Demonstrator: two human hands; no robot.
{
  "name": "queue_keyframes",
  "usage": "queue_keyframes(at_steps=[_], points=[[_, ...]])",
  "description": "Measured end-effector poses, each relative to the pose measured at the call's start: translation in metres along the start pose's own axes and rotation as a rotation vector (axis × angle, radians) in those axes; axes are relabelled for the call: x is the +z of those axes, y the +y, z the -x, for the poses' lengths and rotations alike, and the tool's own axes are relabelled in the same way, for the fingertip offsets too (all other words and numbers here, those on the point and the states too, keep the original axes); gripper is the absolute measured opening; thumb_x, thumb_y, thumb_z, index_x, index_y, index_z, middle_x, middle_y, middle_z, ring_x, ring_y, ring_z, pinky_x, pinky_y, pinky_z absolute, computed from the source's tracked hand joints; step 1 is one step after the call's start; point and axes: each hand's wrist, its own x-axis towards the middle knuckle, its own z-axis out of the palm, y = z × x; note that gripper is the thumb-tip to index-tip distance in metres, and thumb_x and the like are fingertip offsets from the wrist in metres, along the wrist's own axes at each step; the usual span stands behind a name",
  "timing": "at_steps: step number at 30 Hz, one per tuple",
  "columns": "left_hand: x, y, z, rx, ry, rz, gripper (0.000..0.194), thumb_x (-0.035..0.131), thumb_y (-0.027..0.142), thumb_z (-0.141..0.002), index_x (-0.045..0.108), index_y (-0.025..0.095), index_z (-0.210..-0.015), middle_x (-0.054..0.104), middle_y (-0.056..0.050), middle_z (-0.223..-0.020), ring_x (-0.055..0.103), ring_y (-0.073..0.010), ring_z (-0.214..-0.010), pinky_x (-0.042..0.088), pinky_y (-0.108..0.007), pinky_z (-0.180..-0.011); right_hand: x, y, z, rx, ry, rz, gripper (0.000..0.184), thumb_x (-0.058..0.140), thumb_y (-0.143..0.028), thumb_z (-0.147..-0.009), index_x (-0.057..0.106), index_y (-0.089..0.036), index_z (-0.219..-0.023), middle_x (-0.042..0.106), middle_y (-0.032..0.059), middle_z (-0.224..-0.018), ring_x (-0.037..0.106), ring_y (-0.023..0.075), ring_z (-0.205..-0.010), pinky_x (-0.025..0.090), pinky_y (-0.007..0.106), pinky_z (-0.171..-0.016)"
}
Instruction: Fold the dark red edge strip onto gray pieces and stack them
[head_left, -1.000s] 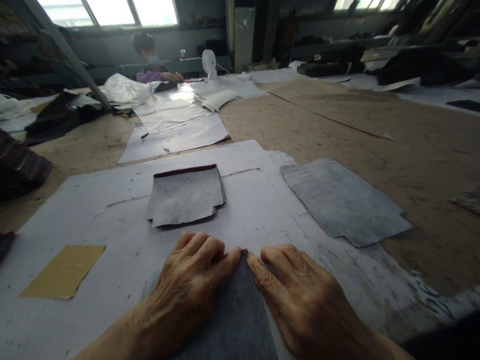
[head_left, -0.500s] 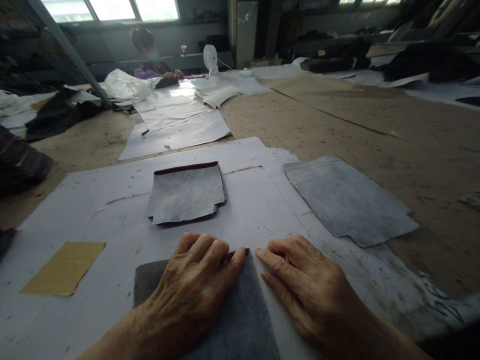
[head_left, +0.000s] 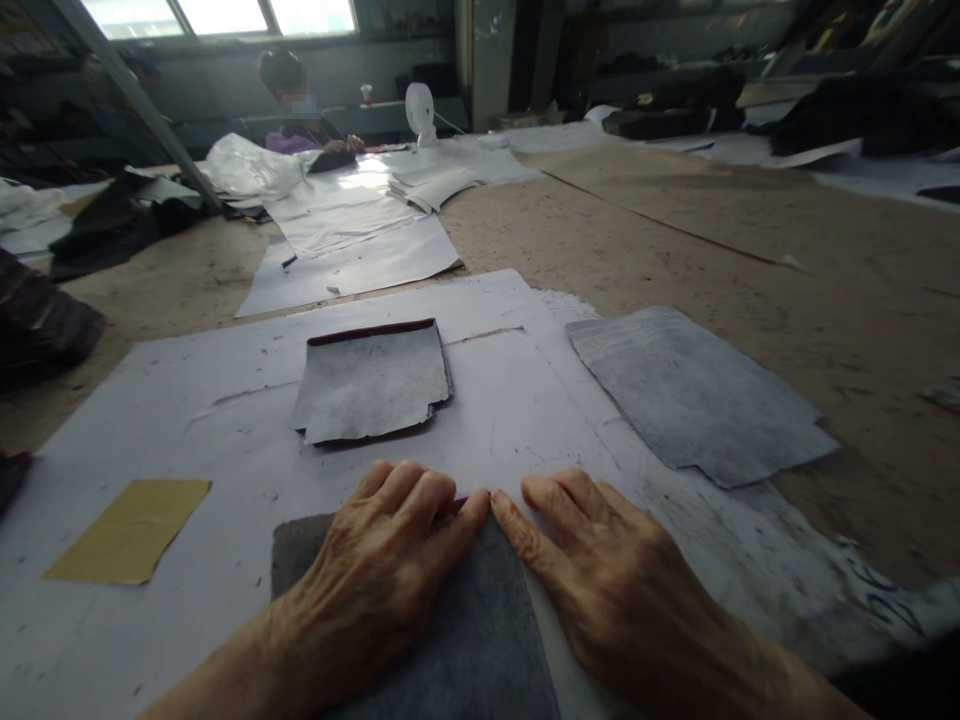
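Observation:
A dark grey felt-like piece [head_left: 480,640] with a dark red edge lies on white paper [head_left: 225,440] at the near edge of the table. My left hand [head_left: 382,570] rests flat on its upper part, fingers stretched out toward the far corner. My right hand [head_left: 592,560] lies flat beside it on the right, its fingertips touching the piece's far right corner next to my left fingers. Neither hand grips anything. A smaller light grey piece with a dark red edge [head_left: 371,380] lies just beyond my hands.
A larger grey sheet [head_left: 690,395] lies to the right, partly on the brown tabletop [head_left: 750,250]. A yellow-brown rectangle [head_left: 127,530] sits at left. More white sheets [head_left: 352,250] and dark material lie farther back, where another person [head_left: 292,100] sits.
The grey piece under my hands now shows more of its left side. My right hand, which drew slightly aside half a second ago, has come back against the piece's corner.

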Motion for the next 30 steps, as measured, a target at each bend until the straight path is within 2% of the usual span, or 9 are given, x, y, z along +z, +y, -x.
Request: queue_keyframes(at_steps=[4,6,10,14,20,26,30], points=[[-0.004,-0.007,0.009,-0.054,0.028,0.016,0.038,0.037,0.006,-0.086,0.049,0.016,-0.121,0.047,-0.01,-0.11,0.047,-0.0168,-0.085,0.044,-0.031,-0.07,-0.001,0.001,-0.001,-0.014,-0.007,0.033,0.04,0.024,-0.006,-0.088,0.06,-0.005,-0.106,0.058,0.0138,-0.09,0.049,0.0229,-0.082,0.048,0.037,-0.065],[-0.007,-0.011,0.015,-0.073,0.035,0.041,0.039,0.038,0.006,-0.085,0.049,0.017,-0.12,0.045,-0.01,-0.114,0.049,-0.0169,-0.088,0.046,-0.03,-0.07,-0.002,0.0,-0.001,-0.017,0.001,0.037,0.041,0.023,-0.006,-0.089,0.06,-0.006,-0.106,0.059,0.0132,-0.091,0.05,0.0225,-0.083,0.048,0.037,-0.066],[-0.011,-0.017,0.024,-0.067,0.049,0.099,0.038,0.035,0.002,-0.085,0.053,0.016,-0.115,0.049,-0.009,-0.106,0.051,-0.0161,-0.092,0.046,-0.028,-0.074,-0.002,-0.001,-0.002,-0.052,0.01,0.045,0.04,0.023,-0.004,-0.089,0.06,-0.005,-0.106,0.059,0.0124,-0.102,0.05,0.0235,-0.094,0.046,0.04,-0.077],[-0.011,-0.021,0.026,-0.022,0.072,0.144,0.034,0.036,0.001,-0.086,0.054,0.016,-0.111,0.053,-0.007,-0.094,0.052,-0.0136,-0.083,0.046,-0.028,-0.072,-0.003,-0.002,-0.005,-0.099,0.021,0.097,0.039,0.025,-0.002,-0.088,0.06,-0.005,-0.106,0.055,0.013,-0.115,0.047,0.0244,-0.107,0.045,0.04,-0.083],[-0.011,-0.023,0.024,0.067,0.038,0.099,0.03,0.034,0.005,-0.087,0.052,0.01,-0.11,0.057,-0.008,-0.089,0.054,-0.0172,-0.08,0.044,-0.033,-0.071,-0.005,-0.003,-0.009,-0.129,0.032,0.06,0.04,0.025,0.001,-0.085,0.057,-0.004,-0.108,0.058,0.0124,-0.11,0.05,0.021,-0.102,0.045,0.04,-0.087],[-0.011,-0.022,0.023,0.052,0.02,0.11,0.03,0.032,0.004,-0.089,0.05,0.011,-0.112,0.057,-0.008,-0.09,0.054,-0.0172,-0.083,0.042,-0.033,-0.073,-0.004,-0.003,-0.012,-0.147,0.008,0.0,0.04,0.024,0.002,-0.084,0.054,-0.001,-0.111,0.06,0.0114,-0.107,0.051,0.021,-0.1,0.043,0.041,-0.089],[-0.01,-0.021,0.023,0.044,0.017,0.094,0.028,0.032,0.003,-0.089,0.051,0.01,-0.109,0.057,-0.008,-0.09,0.052,-0.0166,-0.08,0.041,-0.032,-0.071,-0.006,0.011,-0.007,-0.101,-0.024,-0.161,0.038,0.03,-0.002,-0.085,0.054,-0.006,-0.114,0.059,0.0094,-0.11,0.05,0.0211,-0.104,0.044,0.04,-0.089]])
